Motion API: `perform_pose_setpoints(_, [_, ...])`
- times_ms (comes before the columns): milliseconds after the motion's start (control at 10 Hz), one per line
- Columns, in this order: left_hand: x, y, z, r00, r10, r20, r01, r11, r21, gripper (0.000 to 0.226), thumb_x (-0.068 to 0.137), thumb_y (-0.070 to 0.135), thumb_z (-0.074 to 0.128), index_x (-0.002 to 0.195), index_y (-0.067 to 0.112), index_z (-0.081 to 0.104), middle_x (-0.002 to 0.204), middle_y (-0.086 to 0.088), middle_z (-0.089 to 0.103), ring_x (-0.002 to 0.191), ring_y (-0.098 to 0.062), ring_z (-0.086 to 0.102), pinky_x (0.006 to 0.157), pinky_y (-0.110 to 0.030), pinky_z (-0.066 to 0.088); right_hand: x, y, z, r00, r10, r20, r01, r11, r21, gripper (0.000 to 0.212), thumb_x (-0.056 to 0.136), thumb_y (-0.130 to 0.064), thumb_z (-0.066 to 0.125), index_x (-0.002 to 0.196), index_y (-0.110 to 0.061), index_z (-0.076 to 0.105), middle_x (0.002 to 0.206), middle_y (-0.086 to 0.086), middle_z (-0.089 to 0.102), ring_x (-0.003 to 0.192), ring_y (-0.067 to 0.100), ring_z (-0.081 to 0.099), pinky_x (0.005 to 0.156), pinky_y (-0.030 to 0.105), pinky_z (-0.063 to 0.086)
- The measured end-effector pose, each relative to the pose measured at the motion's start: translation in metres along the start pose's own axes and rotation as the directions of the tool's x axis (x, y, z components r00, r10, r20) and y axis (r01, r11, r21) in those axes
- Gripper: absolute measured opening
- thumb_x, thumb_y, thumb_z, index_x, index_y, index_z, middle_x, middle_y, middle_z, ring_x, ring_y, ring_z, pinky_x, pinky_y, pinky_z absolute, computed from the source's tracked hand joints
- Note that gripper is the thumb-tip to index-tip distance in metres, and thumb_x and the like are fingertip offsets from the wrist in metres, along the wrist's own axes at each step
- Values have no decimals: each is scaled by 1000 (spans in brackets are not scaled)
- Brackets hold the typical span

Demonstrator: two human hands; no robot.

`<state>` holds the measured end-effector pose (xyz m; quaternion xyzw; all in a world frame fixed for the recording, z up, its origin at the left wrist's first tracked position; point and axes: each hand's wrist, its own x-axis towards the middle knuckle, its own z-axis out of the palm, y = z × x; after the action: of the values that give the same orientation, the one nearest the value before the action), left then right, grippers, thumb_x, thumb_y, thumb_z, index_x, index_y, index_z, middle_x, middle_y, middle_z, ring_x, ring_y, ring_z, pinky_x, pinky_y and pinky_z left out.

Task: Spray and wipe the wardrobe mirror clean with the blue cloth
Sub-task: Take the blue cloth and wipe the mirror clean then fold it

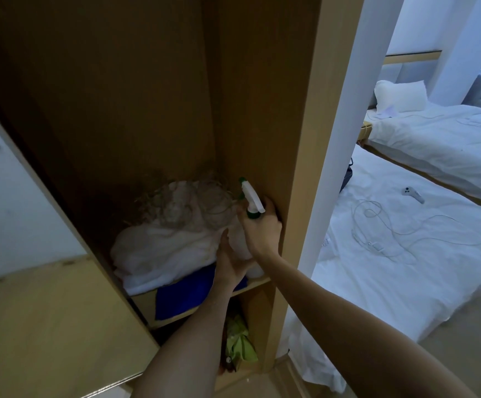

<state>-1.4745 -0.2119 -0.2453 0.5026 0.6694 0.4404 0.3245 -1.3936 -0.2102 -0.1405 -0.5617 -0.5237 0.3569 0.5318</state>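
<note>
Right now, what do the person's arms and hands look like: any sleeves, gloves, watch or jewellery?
Both arms are bare along all that shows, with no sleeve in the frame. The left hand and the right hand are bare too: no gloves. No watch, bracelet or ring shows on the wrists or fingers, though the dim wardrobe light and the angle hide some fingers. No cables or markings are visible on either arm.

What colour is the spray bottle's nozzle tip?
Green, on a white trigger head; the spray bottle shows in the head view.
</note>
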Motion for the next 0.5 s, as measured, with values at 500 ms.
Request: perform_pose_setpoints(500, [-24,23,-81,955,177,-240,-137,975,173,50,96,51,41,124,13,55,119,-8,61,111,-20,57,96,-43,50,-27,-54,-23,906,-397,-147,394,918,-47,56,93,-35,64,140,-15,43,134,6,51,120,11,47,102,26,42])
